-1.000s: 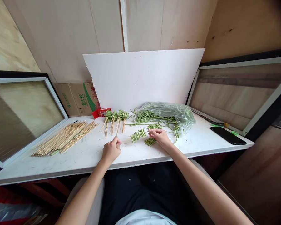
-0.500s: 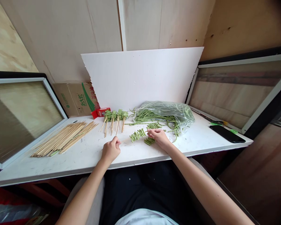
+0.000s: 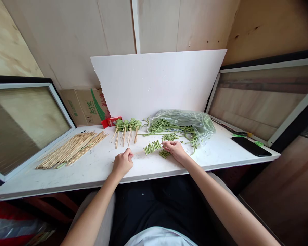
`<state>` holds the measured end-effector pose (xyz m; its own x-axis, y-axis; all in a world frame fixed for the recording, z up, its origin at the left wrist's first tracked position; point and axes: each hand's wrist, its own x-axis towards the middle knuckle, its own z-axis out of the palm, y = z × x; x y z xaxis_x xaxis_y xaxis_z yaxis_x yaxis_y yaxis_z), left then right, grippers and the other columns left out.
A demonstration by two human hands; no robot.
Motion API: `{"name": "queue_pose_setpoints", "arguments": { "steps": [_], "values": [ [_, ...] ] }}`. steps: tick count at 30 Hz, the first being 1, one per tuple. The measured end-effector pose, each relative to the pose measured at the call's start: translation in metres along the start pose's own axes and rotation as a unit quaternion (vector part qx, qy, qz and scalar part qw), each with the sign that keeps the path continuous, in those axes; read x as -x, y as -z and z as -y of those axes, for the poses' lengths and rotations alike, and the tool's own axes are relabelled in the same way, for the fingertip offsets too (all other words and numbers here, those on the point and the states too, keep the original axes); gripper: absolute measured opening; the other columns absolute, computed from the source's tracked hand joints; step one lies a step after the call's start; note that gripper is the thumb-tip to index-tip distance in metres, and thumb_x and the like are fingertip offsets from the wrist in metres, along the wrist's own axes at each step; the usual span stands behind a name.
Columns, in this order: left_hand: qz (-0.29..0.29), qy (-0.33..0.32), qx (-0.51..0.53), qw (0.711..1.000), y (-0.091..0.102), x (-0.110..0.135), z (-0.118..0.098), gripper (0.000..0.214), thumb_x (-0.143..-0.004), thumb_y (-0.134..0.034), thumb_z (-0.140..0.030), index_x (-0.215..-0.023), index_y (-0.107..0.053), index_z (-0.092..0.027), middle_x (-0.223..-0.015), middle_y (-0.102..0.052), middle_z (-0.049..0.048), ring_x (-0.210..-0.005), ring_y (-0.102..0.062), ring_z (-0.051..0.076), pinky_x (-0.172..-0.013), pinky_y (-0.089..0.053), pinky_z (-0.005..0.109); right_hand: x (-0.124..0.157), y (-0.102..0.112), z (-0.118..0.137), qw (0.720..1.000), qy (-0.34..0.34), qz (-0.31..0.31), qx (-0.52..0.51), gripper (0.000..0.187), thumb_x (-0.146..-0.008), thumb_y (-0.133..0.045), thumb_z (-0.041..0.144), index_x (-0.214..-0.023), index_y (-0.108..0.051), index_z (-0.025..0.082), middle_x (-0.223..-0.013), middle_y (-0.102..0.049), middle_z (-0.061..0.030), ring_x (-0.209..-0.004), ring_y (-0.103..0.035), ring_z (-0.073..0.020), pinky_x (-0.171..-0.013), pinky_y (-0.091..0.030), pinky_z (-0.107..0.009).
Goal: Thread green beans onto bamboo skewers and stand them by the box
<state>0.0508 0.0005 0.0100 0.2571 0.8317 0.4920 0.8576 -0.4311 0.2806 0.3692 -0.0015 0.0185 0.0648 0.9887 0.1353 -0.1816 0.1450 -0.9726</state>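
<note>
A bamboo skewer threaded with a row of cut green bean pieces (image 3: 152, 147) spans the gap between my hands, over the table. My left hand (image 3: 123, 162) is closed in a fist around its bare left end. At the other end, my right hand (image 3: 175, 150) pinches with thumb and fingertips close to the last pieces; whether a loose piece is between them is too small to tell. Cut bean pieces (image 3: 169, 137) lie just behind my right hand, and another small pile (image 3: 164, 154) is partly hidden beside its fingers.
Loose bamboo skewers (image 3: 69, 150) lie at the left. Several filled skewers (image 3: 128, 124) rest against a red box (image 3: 111, 122). Long beans spill from a plastic bag (image 3: 192, 118) at the back. A black phone (image 3: 251, 146) lies right. A white board (image 3: 156, 85) stands behind.
The view has shifted slightly. Both hands keep nearly the same pose, with the bean skewer still held between them.
</note>
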Motion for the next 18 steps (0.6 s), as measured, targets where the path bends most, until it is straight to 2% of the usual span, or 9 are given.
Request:
{"name": "queue_pose_setpoints", "arguments": {
  "steps": [18],
  "values": [
    [0.001, -0.003, 0.001, 1.0, 0.0001, 0.0005, -0.0002, 0.015, -0.089, -0.053, -0.012, -0.087, -0.058, -0.026, -0.078, -0.074, 0.0, -0.075, -0.072, 0.023, -0.065, -0.043, 0.028, 0.0008, 0.0015, 0.0004, 0.999, 0.007, 0.024, 0.024, 0.041, -0.07, -0.089, 0.058, -0.07, -0.075, 0.019, -0.074, -0.069, -0.0051, -0.062, -0.054, -0.0141, -0.065, -0.045, -0.03]
  ]
}}
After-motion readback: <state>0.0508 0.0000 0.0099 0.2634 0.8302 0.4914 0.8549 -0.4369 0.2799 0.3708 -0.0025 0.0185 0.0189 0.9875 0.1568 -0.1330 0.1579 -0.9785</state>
